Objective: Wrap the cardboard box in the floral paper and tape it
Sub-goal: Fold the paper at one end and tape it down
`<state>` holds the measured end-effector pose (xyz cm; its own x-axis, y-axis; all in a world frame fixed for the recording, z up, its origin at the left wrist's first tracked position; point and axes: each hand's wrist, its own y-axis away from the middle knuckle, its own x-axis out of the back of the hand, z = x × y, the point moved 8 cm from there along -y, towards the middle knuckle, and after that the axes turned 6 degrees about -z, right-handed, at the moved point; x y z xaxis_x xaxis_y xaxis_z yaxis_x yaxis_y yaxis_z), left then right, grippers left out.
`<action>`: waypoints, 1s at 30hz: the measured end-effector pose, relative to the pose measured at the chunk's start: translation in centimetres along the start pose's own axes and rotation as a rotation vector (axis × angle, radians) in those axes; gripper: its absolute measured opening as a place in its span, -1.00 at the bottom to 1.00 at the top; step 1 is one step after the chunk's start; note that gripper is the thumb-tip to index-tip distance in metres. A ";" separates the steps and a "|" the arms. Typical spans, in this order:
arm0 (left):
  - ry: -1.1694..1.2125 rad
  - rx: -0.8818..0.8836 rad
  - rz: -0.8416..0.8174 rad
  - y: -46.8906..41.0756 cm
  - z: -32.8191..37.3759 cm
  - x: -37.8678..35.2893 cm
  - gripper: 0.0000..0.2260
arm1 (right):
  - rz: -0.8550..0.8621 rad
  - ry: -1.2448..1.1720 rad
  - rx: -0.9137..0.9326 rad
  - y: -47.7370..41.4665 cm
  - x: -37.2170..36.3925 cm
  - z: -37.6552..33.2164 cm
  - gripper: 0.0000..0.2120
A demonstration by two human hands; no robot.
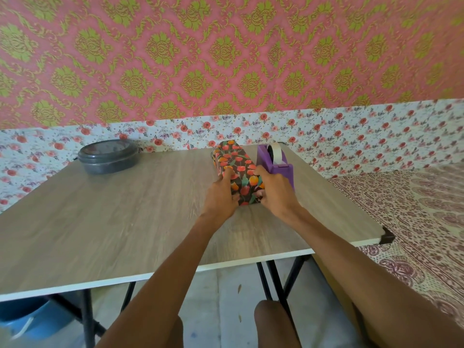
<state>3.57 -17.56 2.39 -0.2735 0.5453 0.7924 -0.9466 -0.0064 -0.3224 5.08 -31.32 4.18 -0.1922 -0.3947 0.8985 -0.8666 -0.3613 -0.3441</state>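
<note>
Gripping the near end of the floral-wrapped box (237,167), just left of the purple tape dispenser (275,160), your left hand (222,194) and right hand (275,192) curl round it, likely pinning the end fold for taping.

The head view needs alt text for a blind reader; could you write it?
The left hand and right hand grip the near end of a floral-wrapped box on a table. A purple tape dispenser stands beside it, a dark container farther left.
</note>
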 end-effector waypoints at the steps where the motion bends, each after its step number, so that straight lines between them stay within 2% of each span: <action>1: 0.005 -0.001 -0.020 0.0 -0.1 0.0 -0.50 | -0.019 -0.007 -0.012 -0.2 -0.1 0.4 -0.32; 5: 0.101 0.036 -0.175 0.3 -1.0 -0.5 -0.28 | -0.156 -0.289 -0.102 -0.3 -0.5 1.9 -0.06; 7: 0.222 0.034 -0.180 0.5 -0.8 -0.1 -0.21 | -0.189 -0.388 -0.119 -0.2 -0.4 1.8 0.01; 10: 0.614 0.081 -0.178 1.1 -0.5 0.7 -0.21 | -0.207 -0.412 -0.176 -0.3 -0.1 1.6 -0.17; 12: 0.823 0.234 -0.161 1.1 -2.0 0.8 -0.30 | -0.193 -0.476 -0.256 -0.8 -0.1 2.3 -0.27; 13: 0.882 0.341 -0.130 1.0 -3.2 0.9 -0.38 | -0.189 -0.547 -0.299 -1.0 -0.3 2.8 -0.23; 15: 0.906 0.499 -0.073 0.9 -4.8 1.6 -0.51 | -0.225 -0.705 -0.417 -1.2 -1.2 3.5 -0.15; 17: 0.892 0.573 -0.120 0.6 -5.1 1.8 -0.60 | -0.298 -0.853 -0.541 -0.9 -2.3 3.3 -0.37; 19: 0.871 0.606 -0.226 0.4 -4.4 1.3 -0.64 | -0.370 -0.972 -0.577 -0.9 -3.3 2.9 -0.59; 21: 0.868 0.592 -0.269 0.0 -3.6 1.3 -0.72 | -0.395 -1.034 -0.562 -1.3 -3.5 2.1 -0.69; 24: 0.912 0.476 -0.197 -1.6 -3.2 2.4 -0.73 | -0.347 -1.150 -0.492 -2.1 -2.4 1.0 -0.82; 26: 0.893 0.399 -0.111 -2.3 -2.9 4.3 -0.71 | -0.270 -1.241 -0.444 -2.6 -1.3 0.6 -0.64; 28: 0.967 0.321 -0.048 -3.1 -2.1 6.1 -0.59 | -0.152 -1.279 -0.390 -3.2 0.1 0.2 -0.39; 30: 1.038 0.254 0.010 -3.4 -1.0 8.2 -0.43 | -0.062 -1.301 -0.310 -4.3 1.6 -0.9 -0.32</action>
<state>4.69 -12.26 9.46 -0.1152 0.9903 -0.0774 -0.9857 -0.1236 -0.1143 8.07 -29.66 7.31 0.2762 -0.9592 -0.0609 -0.9591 -0.2710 -0.0815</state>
